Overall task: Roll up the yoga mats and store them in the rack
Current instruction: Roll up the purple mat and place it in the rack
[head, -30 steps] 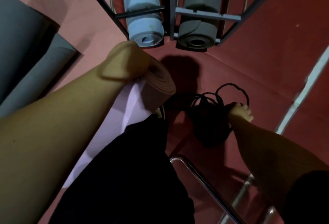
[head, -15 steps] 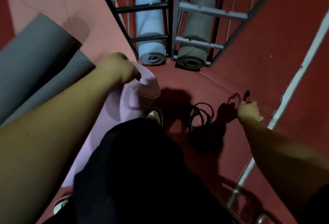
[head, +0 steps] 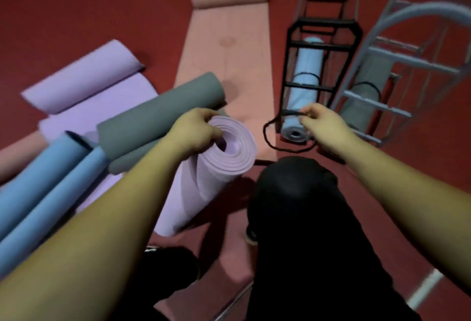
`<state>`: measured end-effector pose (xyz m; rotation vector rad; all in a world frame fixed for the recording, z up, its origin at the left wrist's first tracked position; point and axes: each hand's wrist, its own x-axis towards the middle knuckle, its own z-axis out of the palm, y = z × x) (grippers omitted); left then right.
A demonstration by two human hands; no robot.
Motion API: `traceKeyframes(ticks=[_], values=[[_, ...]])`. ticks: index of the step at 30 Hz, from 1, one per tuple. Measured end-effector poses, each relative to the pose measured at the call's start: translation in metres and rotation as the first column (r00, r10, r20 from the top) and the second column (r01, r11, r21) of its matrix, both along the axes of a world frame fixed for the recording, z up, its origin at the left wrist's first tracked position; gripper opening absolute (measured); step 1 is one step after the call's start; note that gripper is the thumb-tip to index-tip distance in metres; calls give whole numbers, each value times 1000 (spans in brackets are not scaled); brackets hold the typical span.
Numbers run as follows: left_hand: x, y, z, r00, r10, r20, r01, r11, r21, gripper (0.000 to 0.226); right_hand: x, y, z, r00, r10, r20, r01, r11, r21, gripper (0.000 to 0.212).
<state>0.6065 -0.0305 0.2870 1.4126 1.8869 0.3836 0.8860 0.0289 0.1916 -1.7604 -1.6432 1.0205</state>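
Head view: my left hand [head: 195, 129] grips the upper end of the rolled lilac mat [head: 204, 175], fingers curled over its rim into the spiral. My right hand [head: 322, 127] pinches a black cord loop [head: 270, 137], which hangs slack between that roll and the black rack [head: 323, 47].

Taking the black rack as landmark: a light blue rolled mat [head: 305, 91] stands inside it, banded by a cord. Just right of it, a grey rack [head: 397, 81] holds a grey rolled mat [head: 364, 96]. Left of it a pink mat [head: 226, 60] lies partly unrolled, with bare red floor [head: 102, 14] beyond. Further left, grey [head: 158, 114], blue [head: 38, 183] and lilac [head: 84, 78] half-rolled mats crowd the floor. My dark-clothed knee [head: 295, 185] sits below the rack, blocking the near approach.
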Motion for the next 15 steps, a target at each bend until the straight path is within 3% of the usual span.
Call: traceKeyframes(ticks=[3,6,12,15], values=[[-40,-44,26,987,160,-5,-158,977,141,39,-77,-3,71,975,209,79,-219,963,156,6],[-77,-87,46,938,335,87,-346,898,272,33,-146,-21,127,915,365,170,-398,885,243,16],[-86,-135,45,859,472,200,-512,780,359,26,-227,-57,163,773,547,322,-632,709,312,18],[-81,-145,37,842,494,218,-540,762,358,29,-250,-73,164,672,625,397,-737,618,275,20]])
